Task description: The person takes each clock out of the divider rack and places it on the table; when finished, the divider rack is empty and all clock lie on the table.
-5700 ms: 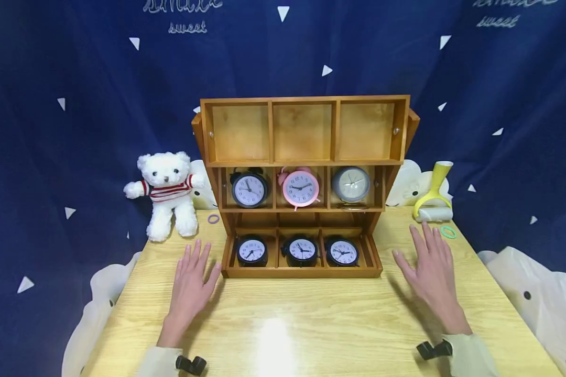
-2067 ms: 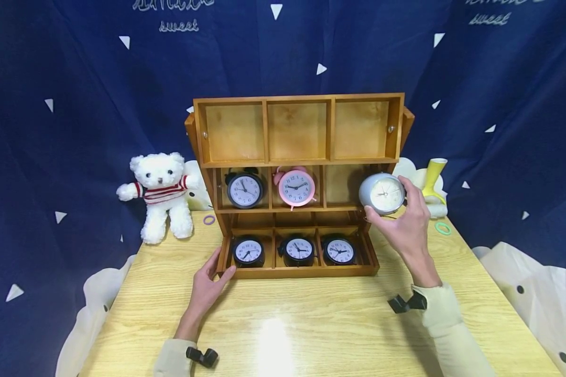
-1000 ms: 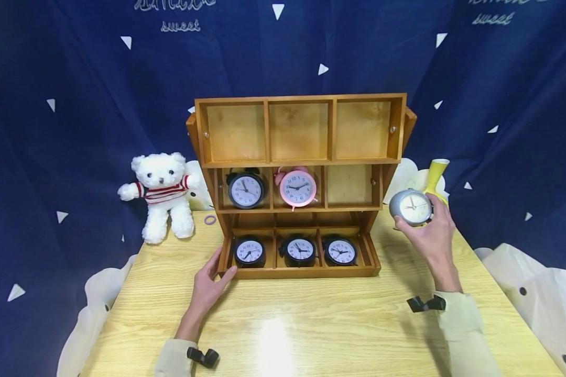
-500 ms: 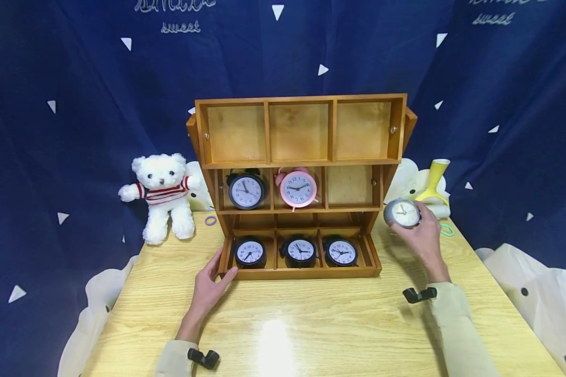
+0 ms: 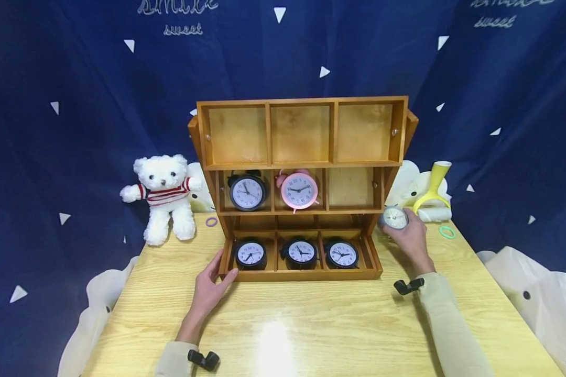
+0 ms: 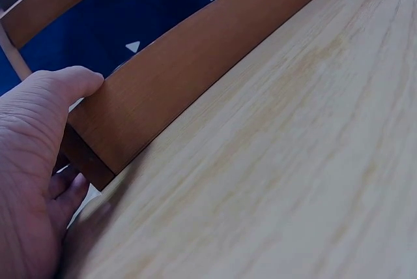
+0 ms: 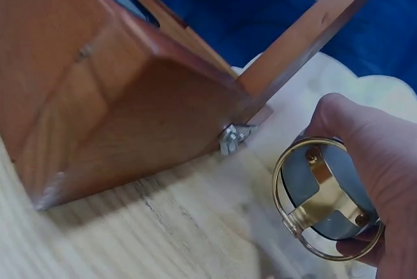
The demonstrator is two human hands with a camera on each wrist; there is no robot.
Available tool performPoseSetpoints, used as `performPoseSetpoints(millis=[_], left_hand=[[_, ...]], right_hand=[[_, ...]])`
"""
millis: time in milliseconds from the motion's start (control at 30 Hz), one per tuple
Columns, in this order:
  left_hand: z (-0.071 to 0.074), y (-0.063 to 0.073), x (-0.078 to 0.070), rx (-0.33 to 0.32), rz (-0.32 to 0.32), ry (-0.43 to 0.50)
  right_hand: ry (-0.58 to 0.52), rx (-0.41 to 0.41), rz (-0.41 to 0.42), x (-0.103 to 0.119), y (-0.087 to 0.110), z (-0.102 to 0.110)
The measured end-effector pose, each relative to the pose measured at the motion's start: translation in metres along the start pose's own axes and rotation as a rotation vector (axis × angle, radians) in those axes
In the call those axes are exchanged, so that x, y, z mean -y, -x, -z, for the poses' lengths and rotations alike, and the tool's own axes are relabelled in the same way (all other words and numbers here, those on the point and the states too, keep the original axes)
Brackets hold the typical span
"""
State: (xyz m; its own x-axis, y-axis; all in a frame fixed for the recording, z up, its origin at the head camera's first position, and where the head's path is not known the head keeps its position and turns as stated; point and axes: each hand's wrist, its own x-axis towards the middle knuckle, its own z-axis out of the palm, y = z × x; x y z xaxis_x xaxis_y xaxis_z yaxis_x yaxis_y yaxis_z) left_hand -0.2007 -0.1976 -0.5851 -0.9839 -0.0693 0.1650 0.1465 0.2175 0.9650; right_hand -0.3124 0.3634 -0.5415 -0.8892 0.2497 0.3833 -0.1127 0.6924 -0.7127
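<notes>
One round grey-blue desk clock (image 5: 394,218) is up in the right hand (image 5: 409,239), thumb on one side and fingers on the other, so that hand definitely has a grasp on it. It's just off the right side of the three-tier wooden shelf (image 5: 302,133), dial tipped upward, and the right wrist view shows a bit of a gap between clock and wood. Same angle gives a nice look at the gold-coloured stand (image 7: 320,204) on it, ring and all. Hard to tell from either view whether it's touching the table (image 5: 311,324).

Left hand (image 5: 209,288) is gripping the shelf by the front left corner of the bottom tray (image 5: 302,274), thumb hooked over the front board, fingers around the outer side.

Other clocks: middle tier has a black twin-bell alarm clock (image 5: 247,192) in the left compartment and a pink twin-bell alarm clock (image 5: 299,190) in the centre one, plus three black alarm clocks (image 5: 300,253) down in the bottom tray, one per compartment.

Off to the left there's a white teddy bear (image 5: 164,199) with a purple ring (image 5: 211,222) near its feet. Over on the right, a yellow-handled roller (image 5: 433,192) with a mint green ring (image 5: 447,232) just in front, and a navy curtain (image 5: 283,57) behind everything
</notes>
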Motion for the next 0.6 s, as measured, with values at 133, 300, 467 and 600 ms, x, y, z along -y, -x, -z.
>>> performPoseSetpoints(millis=[133,300,467,600], left_hand=[[-0.001,0.000,-0.001,0.002,0.011,-0.007],[-0.001,-0.001,-0.001,0.011,0.042,-0.011],[0.000,0.000,0.002,0.013,0.026,-0.031],[0.000,0.000,0.003,0.006,-0.006,-0.032]], right_hand=[[0.004,0.032,-0.029,-0.007,-0.008,-0.007],[0.015,0.120,-0.078,-0.010,-0.020,-0.007],[0.065,0.190,-0.112,-0.008,-0.028,-0.007],[0.074,0.214,-0.137,-0.008,-0.031,-0.008]])
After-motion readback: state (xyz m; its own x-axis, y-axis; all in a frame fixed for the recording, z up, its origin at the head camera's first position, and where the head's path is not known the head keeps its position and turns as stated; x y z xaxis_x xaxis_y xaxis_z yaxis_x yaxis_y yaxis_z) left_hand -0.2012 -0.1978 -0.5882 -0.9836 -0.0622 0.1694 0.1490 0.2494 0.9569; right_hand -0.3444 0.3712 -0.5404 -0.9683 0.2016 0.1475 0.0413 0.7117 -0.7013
